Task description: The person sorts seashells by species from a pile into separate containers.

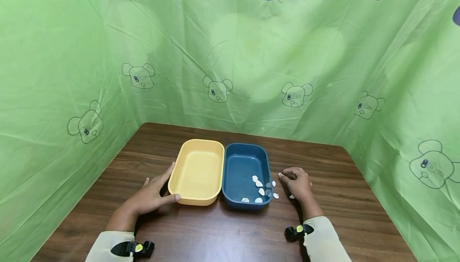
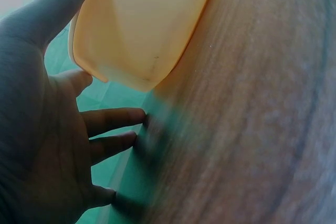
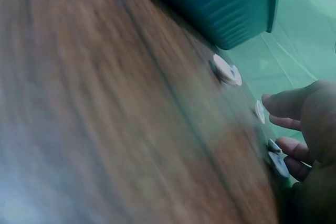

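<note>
Yellow tray (image 1: pixel 197 170) touches the wide-spread left hand (image 1: pixel 155 193), while the right hand (image 1: pixel 299 183) pinches a white piece (image 3: pixel 260 112).

Beyond the far edge of the glossy, brown wood-grained desk (image 1: pixel 223 238) we see creased, faintly shiny green sheeting (image 1: pixel 255 50); the yellow rectangular tray (image 1: pixel 197 170) and blue rectangular tray (image 1: pixel 240 170) look like smooth plastic.

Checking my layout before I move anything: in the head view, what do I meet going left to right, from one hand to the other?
Left hand → yellow tray → blue tray → two loose white pieces → right hand.
</note>
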A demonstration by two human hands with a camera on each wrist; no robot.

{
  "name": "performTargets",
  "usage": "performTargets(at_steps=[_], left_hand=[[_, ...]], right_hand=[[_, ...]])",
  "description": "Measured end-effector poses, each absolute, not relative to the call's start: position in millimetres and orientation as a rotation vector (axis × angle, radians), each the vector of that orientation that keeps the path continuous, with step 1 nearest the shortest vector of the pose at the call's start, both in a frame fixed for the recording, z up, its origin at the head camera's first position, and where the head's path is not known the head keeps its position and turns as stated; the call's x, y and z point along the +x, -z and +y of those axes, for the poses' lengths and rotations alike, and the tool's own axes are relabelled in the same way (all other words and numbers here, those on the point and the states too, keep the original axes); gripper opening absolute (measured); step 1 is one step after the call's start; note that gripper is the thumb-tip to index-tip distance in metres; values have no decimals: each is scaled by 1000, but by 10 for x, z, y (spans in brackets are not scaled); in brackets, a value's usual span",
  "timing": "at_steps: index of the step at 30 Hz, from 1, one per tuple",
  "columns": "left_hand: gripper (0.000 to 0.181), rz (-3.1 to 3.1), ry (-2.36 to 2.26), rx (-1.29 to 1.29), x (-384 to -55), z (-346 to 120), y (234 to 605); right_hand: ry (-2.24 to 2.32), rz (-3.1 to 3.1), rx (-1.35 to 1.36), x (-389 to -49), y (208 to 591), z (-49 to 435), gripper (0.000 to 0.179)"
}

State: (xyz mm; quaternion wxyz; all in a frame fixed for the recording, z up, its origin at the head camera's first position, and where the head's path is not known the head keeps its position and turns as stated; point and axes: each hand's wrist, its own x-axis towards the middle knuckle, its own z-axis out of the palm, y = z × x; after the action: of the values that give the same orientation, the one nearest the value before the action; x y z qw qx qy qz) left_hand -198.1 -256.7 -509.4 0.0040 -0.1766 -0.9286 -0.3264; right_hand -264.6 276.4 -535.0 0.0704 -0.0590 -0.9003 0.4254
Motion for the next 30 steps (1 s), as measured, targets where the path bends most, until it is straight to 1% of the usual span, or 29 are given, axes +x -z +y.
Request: performTargets(at_steps=[11,30], left_hand=[[112,-2910,1032,-543,-1968,-2571,5087],[111,-2916,1030,-555,-1982,-2566,5082]], right_hand=[[-1126,-2719,-159,-2637,5361,2668,26],[-1085,-2700,-212,-2670,5394,2641,21]])
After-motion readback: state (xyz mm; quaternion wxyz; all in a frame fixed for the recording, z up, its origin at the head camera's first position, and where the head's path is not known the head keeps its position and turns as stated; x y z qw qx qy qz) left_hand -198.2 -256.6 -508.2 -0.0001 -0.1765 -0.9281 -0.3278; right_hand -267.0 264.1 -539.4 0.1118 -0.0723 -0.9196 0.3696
